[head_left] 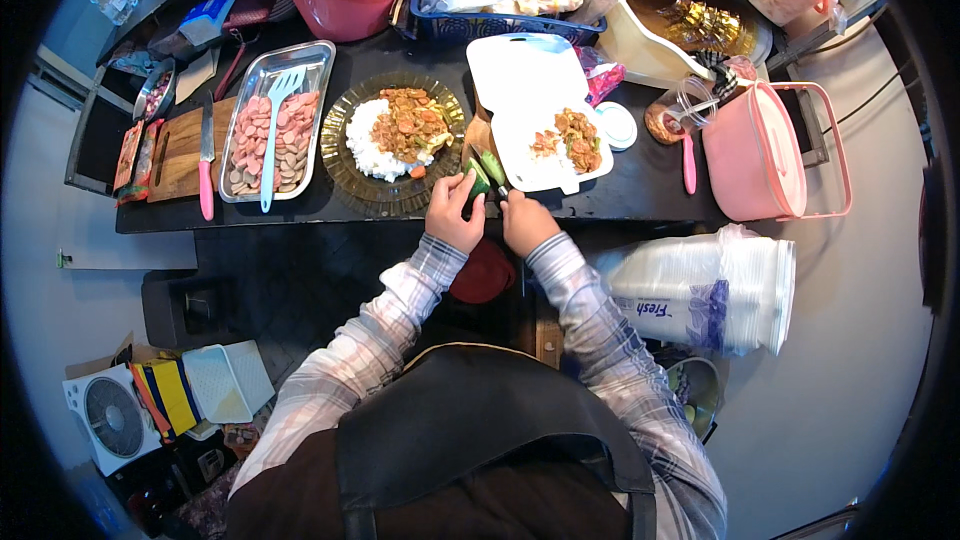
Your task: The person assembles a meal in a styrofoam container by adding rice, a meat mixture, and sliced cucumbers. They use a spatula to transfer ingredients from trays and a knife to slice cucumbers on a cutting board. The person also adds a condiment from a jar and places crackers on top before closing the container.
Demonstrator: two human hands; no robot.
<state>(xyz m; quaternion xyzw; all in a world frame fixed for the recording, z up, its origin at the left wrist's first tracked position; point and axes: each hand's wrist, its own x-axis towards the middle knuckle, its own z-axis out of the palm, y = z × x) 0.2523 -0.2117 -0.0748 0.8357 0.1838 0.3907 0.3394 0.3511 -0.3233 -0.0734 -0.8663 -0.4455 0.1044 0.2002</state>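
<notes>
Several containers crowded the tabletop [650, 185]: a metal tray [316, 70] of pink slices [296, 135], a glass plate [334, 155] of rice [366, 147] and stew [410, 130], and an open foam box [515, 75] with stew. Purple printing marked a wrapped stack [670, 280] below. Between plate and box, the left hand [456, 214] gripped cucumber [479, 183], the right hand [528, 223] a knife [503, 192].

I face a black table [650, 180], deep shadow beneath it. A plain grey surface [840, 380], wall or floor I can't tell, spreads rightward; bluish light tints my left.
</notes>
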